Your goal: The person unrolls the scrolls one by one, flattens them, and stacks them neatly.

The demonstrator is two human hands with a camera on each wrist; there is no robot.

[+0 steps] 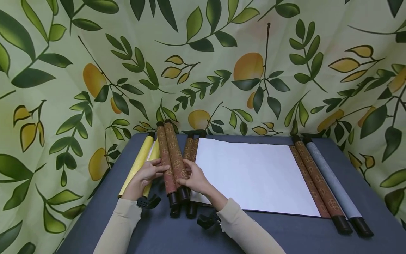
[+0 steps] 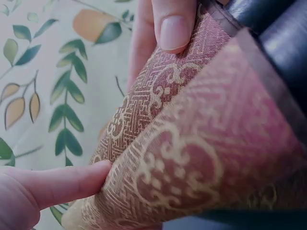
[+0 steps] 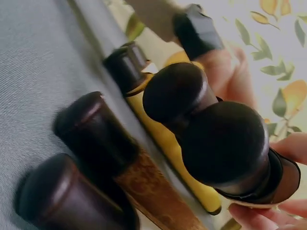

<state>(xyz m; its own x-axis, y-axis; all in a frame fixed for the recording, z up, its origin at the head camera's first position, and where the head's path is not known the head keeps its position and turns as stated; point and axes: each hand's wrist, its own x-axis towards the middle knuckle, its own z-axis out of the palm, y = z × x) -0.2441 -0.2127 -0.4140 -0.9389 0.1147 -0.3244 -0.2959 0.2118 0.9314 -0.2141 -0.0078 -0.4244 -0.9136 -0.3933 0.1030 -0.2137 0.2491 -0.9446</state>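
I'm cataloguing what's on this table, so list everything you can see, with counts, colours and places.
Held rolls: two, brown patterned, black ends, in the hands
Lying rolls: two, brown patterned, by the sheet's left edge
Sheet: one, white, flat on the table
Band: one, brown, along the sheet's right edge
Far-right brown roll: one, brown patterned, beside the band
Blue-grey roll: one, blue-grey, rightmost
Yellow rolls: two, yellow, table's left end
Table: one, dark blue-grey, underneath
Backdrop: pale, leaf-and-fruit print, behind
Wrist straps: two, black, at the wrists
Sleeves: two, cream, on the arms
Left hand, right hand: two, bare, on the held rolls
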